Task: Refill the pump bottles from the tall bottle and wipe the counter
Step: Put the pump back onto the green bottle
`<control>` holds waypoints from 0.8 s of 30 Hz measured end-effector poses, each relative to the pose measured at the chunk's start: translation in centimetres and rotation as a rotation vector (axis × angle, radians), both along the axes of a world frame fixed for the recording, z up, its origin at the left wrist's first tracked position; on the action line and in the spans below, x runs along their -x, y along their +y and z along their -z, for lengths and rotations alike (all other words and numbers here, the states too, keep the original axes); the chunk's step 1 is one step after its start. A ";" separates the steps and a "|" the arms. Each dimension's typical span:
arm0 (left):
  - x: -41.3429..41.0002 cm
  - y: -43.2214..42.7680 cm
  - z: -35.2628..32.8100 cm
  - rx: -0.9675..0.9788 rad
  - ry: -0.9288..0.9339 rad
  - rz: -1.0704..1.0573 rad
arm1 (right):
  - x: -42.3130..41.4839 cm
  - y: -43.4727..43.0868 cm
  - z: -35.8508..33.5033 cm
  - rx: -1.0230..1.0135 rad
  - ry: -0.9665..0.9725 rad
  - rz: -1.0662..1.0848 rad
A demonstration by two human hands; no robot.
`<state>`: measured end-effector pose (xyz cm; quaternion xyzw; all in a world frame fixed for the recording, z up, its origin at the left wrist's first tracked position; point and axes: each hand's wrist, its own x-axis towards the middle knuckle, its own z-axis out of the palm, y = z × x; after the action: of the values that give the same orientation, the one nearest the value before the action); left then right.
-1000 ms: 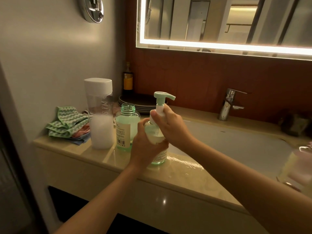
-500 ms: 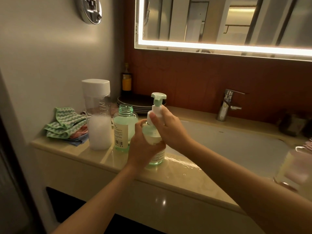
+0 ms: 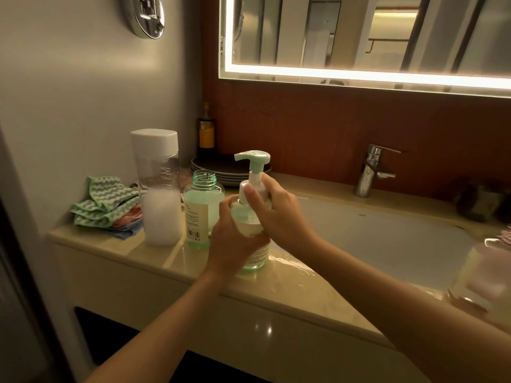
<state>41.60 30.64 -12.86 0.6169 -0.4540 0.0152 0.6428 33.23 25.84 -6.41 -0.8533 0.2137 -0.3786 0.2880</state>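
Grip of left hand (image 3: pixel 235 240) full around pump bottle (image 3: pixel 255 258) body, grip of right hand (image 3: pixel 279 214) tight on its white collar (image 3: pixel 255 179)

A bathroom: lit mirror (image 3: pixel 359 37), sink (image 3: pixel 387 239) with faucet (image 3: pixel 370 175).

We list:
- Pump bottle (image 3: pixel 247 217): clear, pale green liquid, mint pump head fitted, upright on the wet beige counter (image 3: pixel 290 288).
- Open bottle (image 3: pixel 203 214): pumpless, upright at its ten o'clock.
- Tall bottle (image 3: pixel 159 189): white cap, half milky, nine o'clock of that.
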 end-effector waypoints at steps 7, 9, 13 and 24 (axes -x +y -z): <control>-0.1 0.1 0.0 -0.004 -0.002 -0.007 | 0.7 0.0 -1.6 0.046 0.022 0.036; 0.0 0.0 0.0 -0.009 -0.009 -0.018 | 0.0 0.2 -1.9 -0.028 0.060 -0.015; 0.0 0.0 0.0 -0.011 -0.026 -0.043 | 0.0 1.2 -0.8 0.007 0.052 0.000; -0.1 -0.2 0.1 -0.044 0.033 -0.001 | 0.0 -1.0 -3.2 -0.335 0.104 -0.183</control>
<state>41.74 30.47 -12.97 0.6310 -0.4432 -0.0047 0.6367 33.19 24.80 -3.25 -0.8278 0.2097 -0.2652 0.4477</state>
